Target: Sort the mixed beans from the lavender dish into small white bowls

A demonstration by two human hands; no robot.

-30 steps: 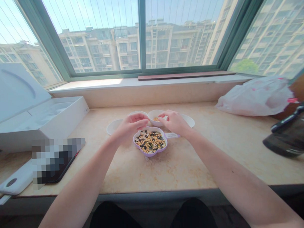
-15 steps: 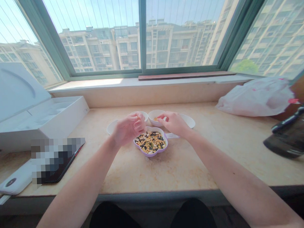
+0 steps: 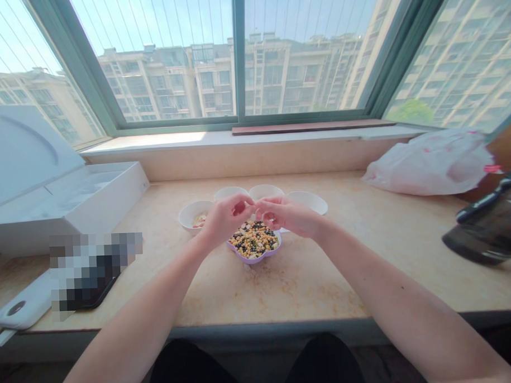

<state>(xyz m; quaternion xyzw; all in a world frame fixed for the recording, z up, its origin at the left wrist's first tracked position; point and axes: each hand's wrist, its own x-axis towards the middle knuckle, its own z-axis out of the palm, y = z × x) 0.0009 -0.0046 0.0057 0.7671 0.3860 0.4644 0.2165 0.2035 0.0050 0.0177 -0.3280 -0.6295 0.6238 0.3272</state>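
The left hand (image 3: pixel 231 214) is hovering at eleven o'clock of the purple bowl (image 3: pixel 258 260), its fingers bending inward; the right hand (image 3: pixel 283 213) is hovering at one o'clock, its fingertips appearing to meet the left's. I cannot tell whether either is gripping anything. The bowl is resting on the surface (image 3: pixel 309 290), holding mixed beans (image 3: pixel 257 241). A white bowl (image 3: pixel 184 222) is sitting at ten o'clock from it, containing pale pieces (image 3: pixel 200 219).

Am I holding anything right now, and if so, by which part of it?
It cannot be told: your left grip and right grip are close together at the far side of the purple bowl, and anything small between them is hidden.
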